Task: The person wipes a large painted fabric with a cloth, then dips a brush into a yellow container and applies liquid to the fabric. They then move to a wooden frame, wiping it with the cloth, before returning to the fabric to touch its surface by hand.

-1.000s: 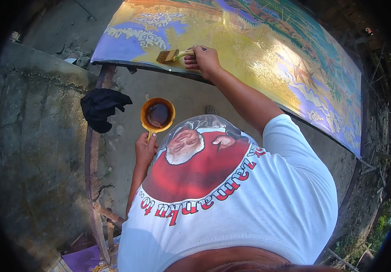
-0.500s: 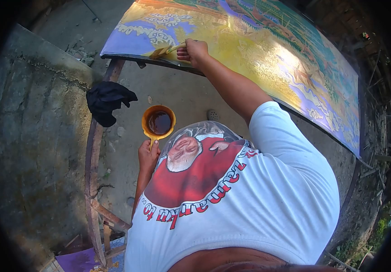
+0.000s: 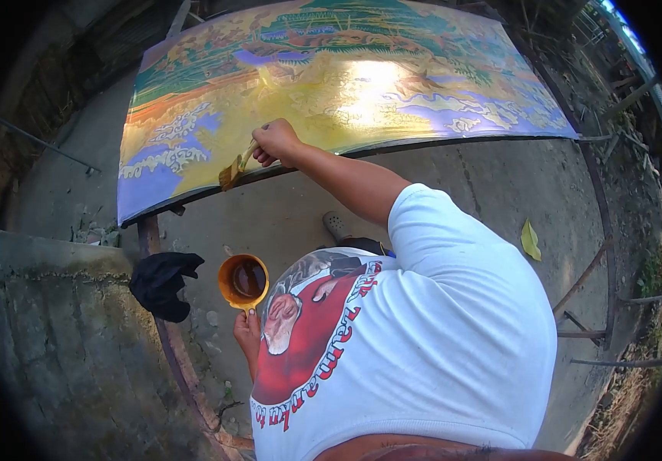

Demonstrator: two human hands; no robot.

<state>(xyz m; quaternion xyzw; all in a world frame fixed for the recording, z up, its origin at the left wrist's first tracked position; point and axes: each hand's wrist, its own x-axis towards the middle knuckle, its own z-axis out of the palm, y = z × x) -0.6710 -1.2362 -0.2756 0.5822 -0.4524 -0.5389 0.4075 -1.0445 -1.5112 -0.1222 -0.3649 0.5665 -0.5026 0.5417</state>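
Gripping a bristly brush (image 3: 233, 170); right hand (image 3: 273, 141) over glossy cloth (image 3: 346, 84)

- Bright daylight lit the outdoor scene, and a white patch of glare shone on the painted cloth (image 3: 331, 100).
- Strong fisheye distortion bent the cloth's edges and the concrete wall (image 3: 54, 346).
- A black round vignette cut off every corner.
- The centre was sharp, while the rim looked dim and soft.

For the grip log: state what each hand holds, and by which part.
The right hand holds a paintbrush by its handle, bristles at the painted cloth's edge. The left hand holds an orange dipper of dark liquid by its handle.
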